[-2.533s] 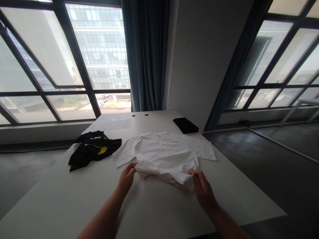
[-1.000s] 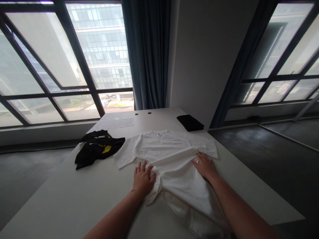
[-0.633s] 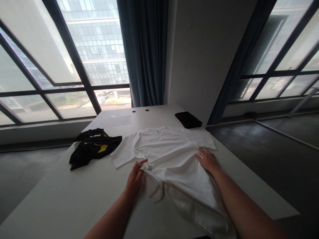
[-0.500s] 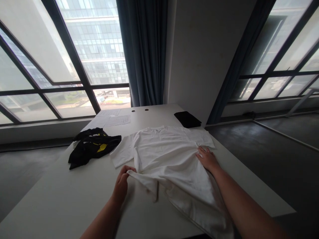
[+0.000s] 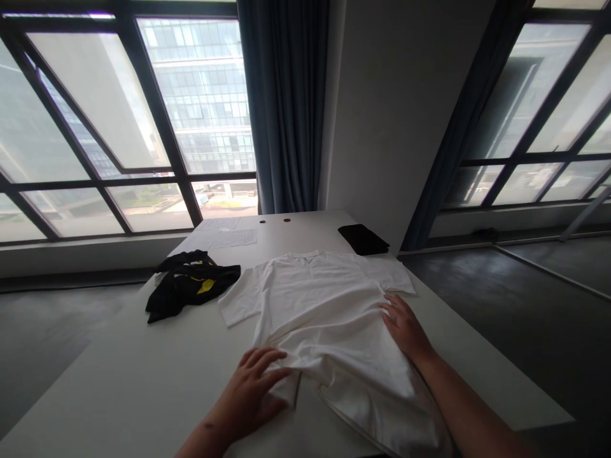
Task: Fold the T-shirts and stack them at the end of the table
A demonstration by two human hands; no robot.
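Both bare forearms reached up into the view from the bottom edge, the left forearm (image 5: 198,440) short and low in the corner of the frame, the right forearm (image 5: 470,410) longer and slanting up from the lower right. The left hand (image 5: 251,391) lay palm down, turned inward, its fingers (image 5: 261,359) spread and pointing right. The right hand (image 5: 405,329) was also palm down and open, well apart from the left, its fingers (image 5: 392,310) slightly spread and pointing up and left, with the wrist nearly straight.
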